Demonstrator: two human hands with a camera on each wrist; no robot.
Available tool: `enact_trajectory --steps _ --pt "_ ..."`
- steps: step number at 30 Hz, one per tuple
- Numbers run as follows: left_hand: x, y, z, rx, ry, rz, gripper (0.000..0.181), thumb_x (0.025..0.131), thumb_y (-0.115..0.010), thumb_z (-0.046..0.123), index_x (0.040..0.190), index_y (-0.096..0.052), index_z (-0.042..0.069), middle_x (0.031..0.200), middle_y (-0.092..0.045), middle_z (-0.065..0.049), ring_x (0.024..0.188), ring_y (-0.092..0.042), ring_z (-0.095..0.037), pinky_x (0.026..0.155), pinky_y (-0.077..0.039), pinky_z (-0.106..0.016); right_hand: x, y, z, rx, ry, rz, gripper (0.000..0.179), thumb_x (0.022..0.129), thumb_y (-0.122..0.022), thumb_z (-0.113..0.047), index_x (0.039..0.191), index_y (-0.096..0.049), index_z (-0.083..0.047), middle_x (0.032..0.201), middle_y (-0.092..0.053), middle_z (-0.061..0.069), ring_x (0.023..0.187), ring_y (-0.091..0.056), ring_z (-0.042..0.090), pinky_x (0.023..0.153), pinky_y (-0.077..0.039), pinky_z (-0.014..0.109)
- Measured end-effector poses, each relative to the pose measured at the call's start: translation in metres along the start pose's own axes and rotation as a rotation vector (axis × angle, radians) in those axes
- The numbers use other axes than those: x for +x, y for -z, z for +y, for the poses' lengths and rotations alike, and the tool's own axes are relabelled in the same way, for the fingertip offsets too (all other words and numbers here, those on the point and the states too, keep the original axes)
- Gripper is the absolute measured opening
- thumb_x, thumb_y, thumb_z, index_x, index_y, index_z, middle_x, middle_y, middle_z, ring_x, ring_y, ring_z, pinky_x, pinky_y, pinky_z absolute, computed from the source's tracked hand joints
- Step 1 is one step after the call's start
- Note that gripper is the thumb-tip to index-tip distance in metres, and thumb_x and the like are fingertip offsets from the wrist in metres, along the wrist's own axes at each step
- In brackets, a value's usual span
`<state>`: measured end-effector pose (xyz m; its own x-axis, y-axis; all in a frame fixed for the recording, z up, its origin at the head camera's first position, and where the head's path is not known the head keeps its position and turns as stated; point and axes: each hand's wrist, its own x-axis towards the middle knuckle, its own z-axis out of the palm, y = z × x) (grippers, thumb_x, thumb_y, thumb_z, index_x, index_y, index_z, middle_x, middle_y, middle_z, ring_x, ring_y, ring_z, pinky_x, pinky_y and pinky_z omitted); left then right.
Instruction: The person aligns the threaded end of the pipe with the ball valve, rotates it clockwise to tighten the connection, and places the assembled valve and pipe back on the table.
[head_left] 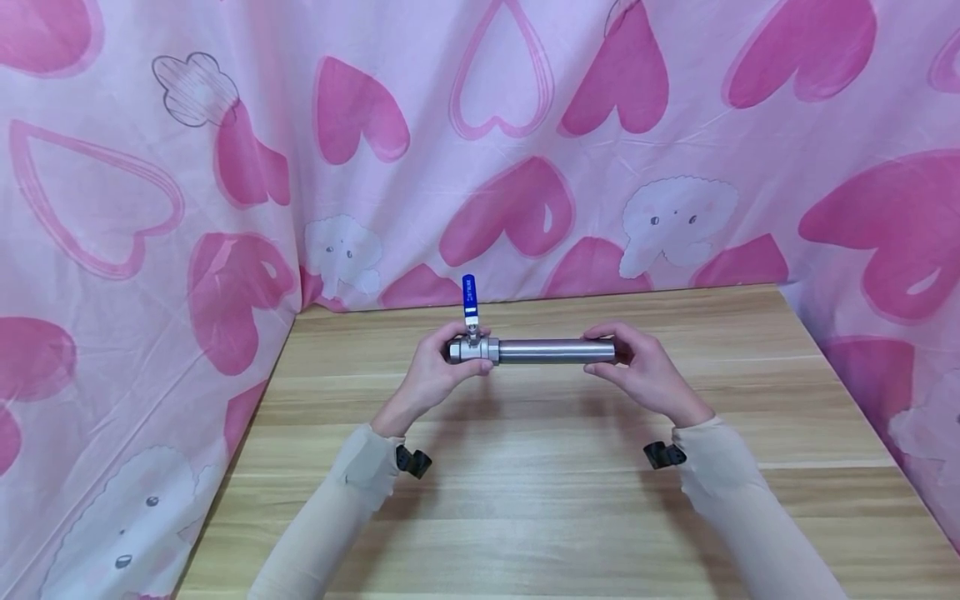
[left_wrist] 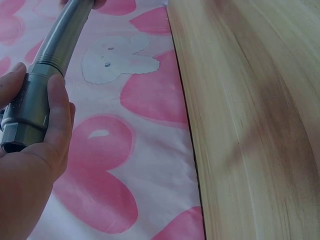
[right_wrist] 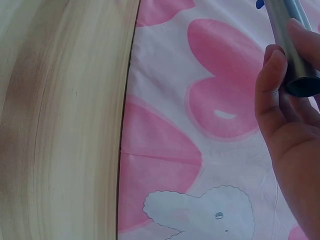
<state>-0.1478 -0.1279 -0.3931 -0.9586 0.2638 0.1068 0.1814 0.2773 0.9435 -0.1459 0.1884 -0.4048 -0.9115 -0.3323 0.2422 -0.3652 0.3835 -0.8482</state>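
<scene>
A steel ball valve [head_left: 471,351] with a blue lever handle [head_left: 470,298] is joined to a straight metal pipe [head_left: 555,350]. My left hand [head_left: 435,371] grips the valve body, thumb on the near side and fingers behind it. At the pipe's far right end, my right hand [head_left: 641,371] holds it between thumb and fingers. The pipe lies level across the head view, held above the table, and the lever points away from me. In the left wrist view, threads [left_wrist: 49,61] show where pipe meets valve. The right wrist view shows the pipe's dark open end [right_wrist: 303,86].
Below the hands is a wood-grain table [head_left: 510,500]. Pink curtain cloth [head_left: 420,192] printed with hearts hangs along its back and both sides. A small black camera [head_left: 414,461] is strapped to the left wrist, another [head_left: 664,455] to the right.
</scene>
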Motion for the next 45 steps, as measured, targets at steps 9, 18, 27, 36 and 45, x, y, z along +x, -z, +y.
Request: enact_trajectory --steps 9,18,27,36,45 --pt "0.0004 0.0002 0.0000 -0.005 0.007 -0.002 0.048 0.077 -0.082 0.017 0.121 -0.063 0.015 0.121 -0.064 -0.005 0.100 -0.057 -0.023 0.084 -0.050 -0.035 0.0002 0.0008 0.0036 0.006 -0.019 -0.013 0.040 0.084 -0.075 -0.012 0.121 -0.060 -0.012 0.112 -0.064 0.009 0.088 -0.061 0.015 0.074 -0.054 0.020" --pt "-0.0006 0.0004 -0.0009 -0.014 0.021 -0.003 0.052 0.076 -0.082 0.016 0.123 -0.061 0.009 0.122 -0.064 -0.007 0.100 -0.057 -0.023 0.083 -0.051 -0.032 0.0009 -0.0002 0.0039 0.038 -0.023 -0.013 0.040 0.084 -0.075 -0.014 0.121 -0.059 -0.010 0.110 -0.064 0.010 0.086 -0.062 0.013 0.072 -0.055 0.021" --pt "-0.0002 -0.0003 -0.0018 -0.020 0.024 0.003 0.049 0.076 -0.083 0.015 0.120 -0.064 0.014 0.122 -0.064 -0.007 0.100 -0.058 -0.021 0.083 -0.051 -0.029 -0.0002 0.0004 0.0033 0.047 -0.040 -0.033 0.037 0.088 -0.072 -0.017 0.122 -0.059 -0.011 0.108 -0.064 0.011 0.085 -0.061 0.014 0.068 -0.054 0.023" --pt "-0.0005 -0.0010 -0.0008 -0.025 0.021 0.000 0.046 0.076 -0.082 0.015 0.118 -0.064 0.015 0.125 -0.064 -0.005 0.104 -0.057 -0.023 0.086 -0.050 -0.033 0.0001 -0.0003 0.0038 0.015 -0.034 -0.031 0.033 0.091 -0.067 -0.020 0.122 -0.060 -0.011 0.106 -0.064 0.009 0.082 -0.057 0.015 0.064 -0.051 0.023" --pt "-0.0012 -0.0025 -0.0003 -0.010 0.021 -0.006 0.046 0.077 -0.082 0.016 0.120 -0.064 0.016 0.123 -0.062 -0.006 0.104 -0.056 -0.023 0.087 -0.049 -0.032 0.0003 -0.0022 0.0048 0.004 -0.030 -0.015 0.026 0.096 -0.060 -0.021 0.119 -0.061 -0.010 0.100 -0.063 0.010 0.078 -0.055 0.014 0.063 -0.048 0.022"
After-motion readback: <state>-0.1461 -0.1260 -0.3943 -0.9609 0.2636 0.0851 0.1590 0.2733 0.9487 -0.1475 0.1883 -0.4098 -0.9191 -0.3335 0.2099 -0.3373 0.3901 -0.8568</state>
